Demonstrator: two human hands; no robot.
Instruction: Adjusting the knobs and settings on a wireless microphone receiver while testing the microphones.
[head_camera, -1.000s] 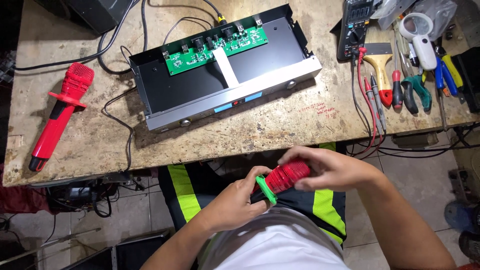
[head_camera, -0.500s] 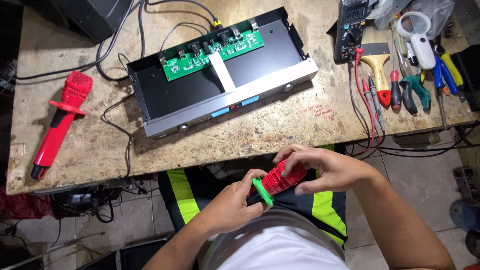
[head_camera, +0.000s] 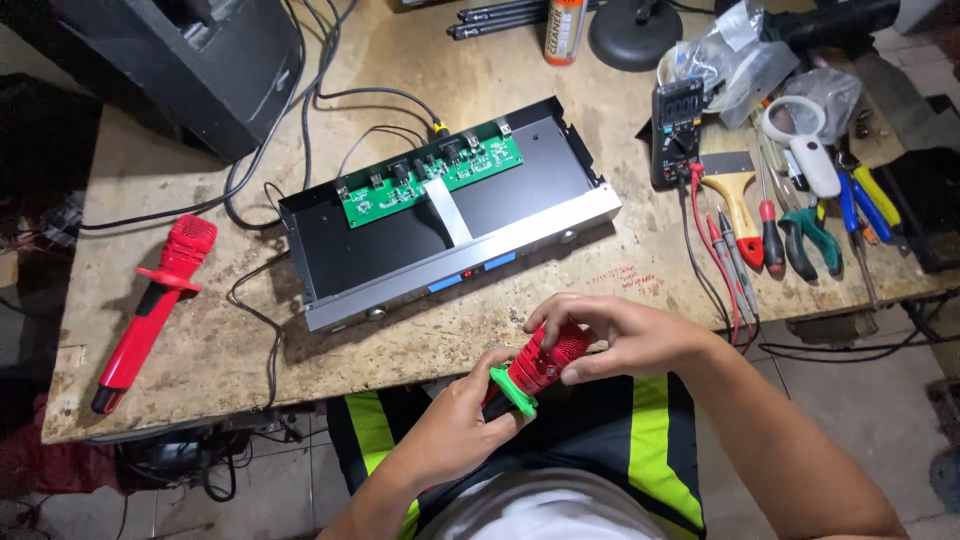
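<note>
Head view of a red handheld microphone (head_camera: 543, 362) with a mesh grille head and a green ring (head_camera: 512, 388) around its neck, held in front of the near edge of the workbench (head_camera: 400, 350), above the person's lap. The right hand (head_camera: 620, 335) is closed over the grille head, thumb and fingers wrapped around it from above. The left hand (head_camera: 458, 420) grips the body just below the green ring, fingers curled tight around it so that most of the handle is hidden. Both forearms rise from the bottom of the frame, over dark trousers with yellow-green stripes (head_camera: 655, 440). On the stained, worn wooden bench lies an open black equipment chassis (head_camera: 450, 225) with a silver front panel, a green circuit board (head_camera: 430, 170) along its rear wall and a white ribbon cable running forward from the board. A second red microphone (head_camera: 155, 305) lies well apart at the left of the bench, with black cables looping between it and the chassis. A dark speaker cabinet (head_camera: 190, 60) stands at the upper left. At the right lie a multimeter (head_camera: 678, 130) with red and black probe leads, a putty knife with a wooden handle (head_camera: 735, 195), pliers with green grips (head_camera: 805, 240), several screwdrivers and a white magnifying glass (head_camera: 800, 145). Grey floor tiles show below the bench.
</note>
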